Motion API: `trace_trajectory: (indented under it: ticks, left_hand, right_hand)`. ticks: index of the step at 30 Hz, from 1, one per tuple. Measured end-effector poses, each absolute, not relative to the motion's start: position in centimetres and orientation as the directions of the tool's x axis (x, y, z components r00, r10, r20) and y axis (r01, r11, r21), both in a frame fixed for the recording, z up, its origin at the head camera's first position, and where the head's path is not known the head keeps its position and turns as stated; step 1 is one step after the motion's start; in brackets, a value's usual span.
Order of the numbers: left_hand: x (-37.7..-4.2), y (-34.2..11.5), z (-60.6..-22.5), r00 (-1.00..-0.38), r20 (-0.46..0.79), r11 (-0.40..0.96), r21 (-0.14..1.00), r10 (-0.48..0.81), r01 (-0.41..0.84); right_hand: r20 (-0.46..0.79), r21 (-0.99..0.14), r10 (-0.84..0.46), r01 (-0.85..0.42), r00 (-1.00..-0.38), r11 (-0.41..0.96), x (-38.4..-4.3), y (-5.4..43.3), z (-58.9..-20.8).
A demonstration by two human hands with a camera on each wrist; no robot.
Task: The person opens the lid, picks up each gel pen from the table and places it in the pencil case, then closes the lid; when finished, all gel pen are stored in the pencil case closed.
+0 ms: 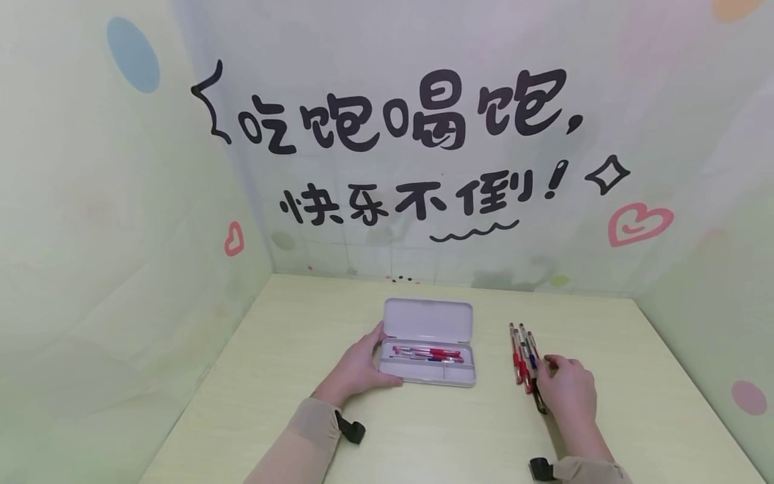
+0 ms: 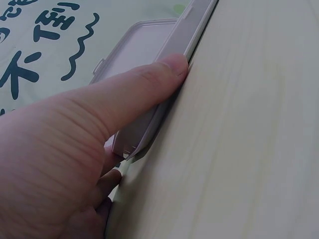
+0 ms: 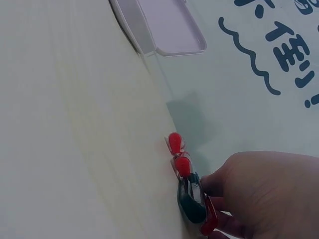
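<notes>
A pale lilac pencil case (image 1: 417, 371) lies on the table with its lid (image 1: 428, 319) raised at the back. Several pens (image 1: 444, 352) with red and blue parts are in its rear compartment. My left hand (image 1: 357, 366) grips the case's left end, the thumb along the front wall and the fingers around the side. To the right of the case lies a bunch of pens (image 1: 517, 366) with red, blue and black parts. My right hand (image 1: 568, 386) pinches a pen at the right side of that bunch; a dark pen end (image 3: 192, 204) and red ends show beside its fingers.
The light wooden table (image 1: 290, 323) meets a printed backdrop (image 1: 338, 249) with black lettering behind the case. Fabric walls (image 1: 109, 282) stand on both sides. A black strap (image 1: 351, 428) is on the left wrist, and another (image 1: 540, 468) on the right.
</notes>
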State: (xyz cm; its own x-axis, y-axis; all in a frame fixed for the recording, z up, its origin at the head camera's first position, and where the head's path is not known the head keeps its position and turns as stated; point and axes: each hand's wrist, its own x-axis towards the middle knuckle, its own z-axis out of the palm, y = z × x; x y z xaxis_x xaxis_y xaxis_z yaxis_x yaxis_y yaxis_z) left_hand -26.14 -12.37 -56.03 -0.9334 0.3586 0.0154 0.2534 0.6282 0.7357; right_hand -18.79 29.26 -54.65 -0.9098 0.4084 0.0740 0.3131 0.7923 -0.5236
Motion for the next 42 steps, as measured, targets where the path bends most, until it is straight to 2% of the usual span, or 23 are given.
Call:
trace_trajectory:
  ticks: [10,27,33,42]
  left_hand:
    - [-26.1,-12.5,-56.1,-0.933,0.004,0.635,0.732,0.359,0.248]
    - [-26.2,-12.5,-56.2,-0.930,0.028,0.625,0.733,0.367,0.269]
    - [-26.2,-12.4,-56.1,-0.928,0.027,0.616,0.741,0.373,0.269]
    - [-26.4,-12.4,-56.4,-0.927,0.035,0.612,0.742,0.373,0.274]
  right_hand:
    - [0.053,-0.535,0.404,0.315,-0.913,0.784,-18.9,29.7,-54.6]
    - [0.100,-0.536,0.426,0.312,-0.899,0.784,-18.8,29.6,-54.9]
    - [0.213,-0.550,0.391,0.221,-0.896,0.805,-18.6,28.2,-54.1]
    - [0.370,-0.547,0.252,0.010,-0.894,0.837,-19.7,25.0,-53.7]
